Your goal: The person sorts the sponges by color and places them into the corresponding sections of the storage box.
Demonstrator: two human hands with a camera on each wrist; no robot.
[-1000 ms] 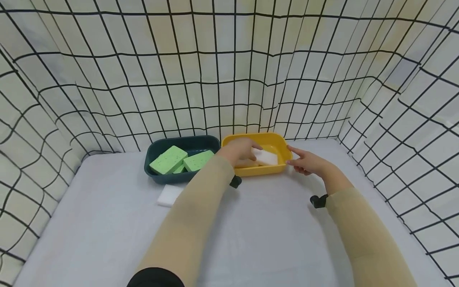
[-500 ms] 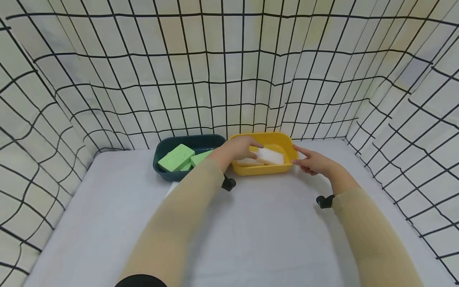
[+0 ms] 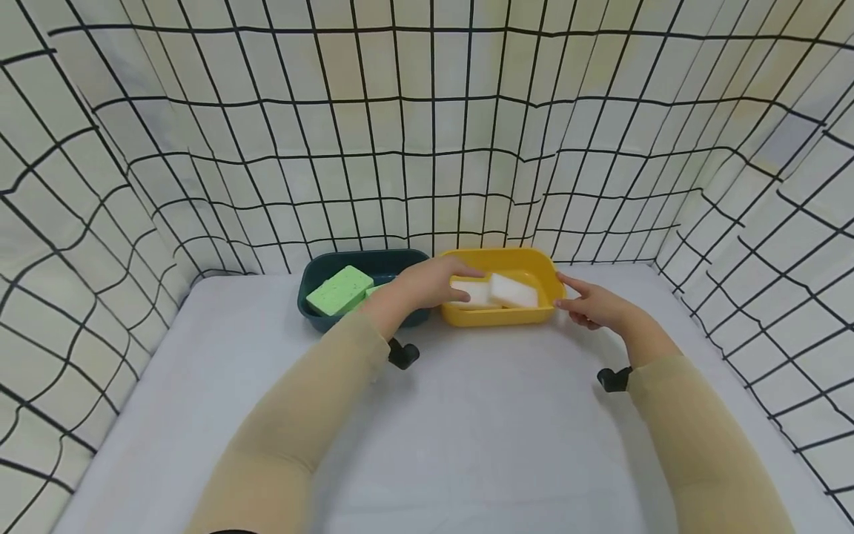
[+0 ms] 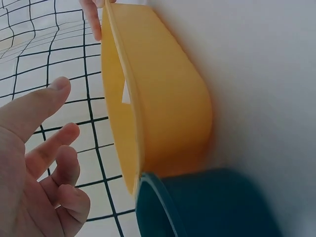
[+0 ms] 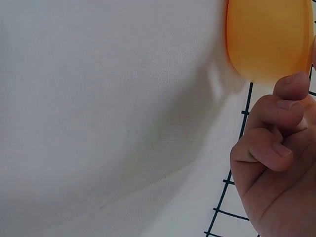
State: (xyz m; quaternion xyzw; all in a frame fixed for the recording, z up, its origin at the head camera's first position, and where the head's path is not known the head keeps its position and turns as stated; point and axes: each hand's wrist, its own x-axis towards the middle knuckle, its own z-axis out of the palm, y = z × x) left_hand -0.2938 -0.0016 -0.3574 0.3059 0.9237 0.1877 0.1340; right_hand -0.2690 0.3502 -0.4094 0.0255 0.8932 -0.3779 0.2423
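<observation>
Over the left end of a yellow tray [image 3: 497, 318] is my left hand [image 3: 427, 283], its fingers loosely bent and holding nothing. In the left wrist view, a gap shows between this hand [image 4: 39, 163] and the tray's rim. Inside the tray lie two white sponges [image 3: 513, 291], one leaning on the other. My right hand [image 3: 603, 308] holds the tray's right end with index finger and thumb. The right wrist view shows its other fingers [image 5: 269, 148] curled beside the yellow wall.
A dark teal tray [image 3: 373, 259] with green sponges [image 3: 340, 291] adjoins the yellow one on the left, partly covered by my left forearm. Black wire netting [image 3: 434, 156] stands behind and at both sides of the white-covered table [image 3: 494, 423].
My left hand has drawn back leftward off the white sponges. The right hand keeps its place at the tray's end. The head view has shifted, and a white piece on the table is now hidden.
</observation>
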